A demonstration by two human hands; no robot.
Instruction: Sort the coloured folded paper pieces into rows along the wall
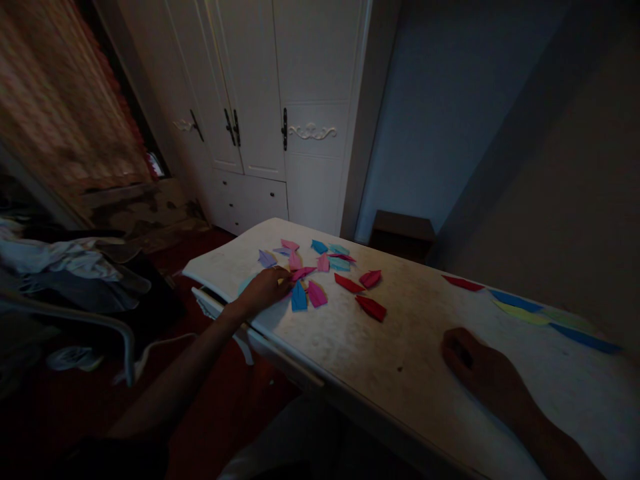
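Small folded paper pieces lie in a cluster on the white table [320, 337]. My left hand [270, 288] reaches in from the left, its fingers pinched together at the near end of a magenta folded paper piece [303, 273]. Just beside those fingertips are a blue folded piece [299, 297] and another magenta one [317, 293]. My right hand [480, 367] rests on the table at the right, fingers curled inward round a dark hollow, with no paper visible in it. Nearest to it on its left is a dark red folded piece [371, 307].
Red [349, 283] and crimson [371, 279] folded pieces lie mid-table. Blue strips [585, 339] and a yellow one [520, 312] lie along the far right edge. A white wardrobe [317, 173] stands behind; a chair [115, 325] is at the left.
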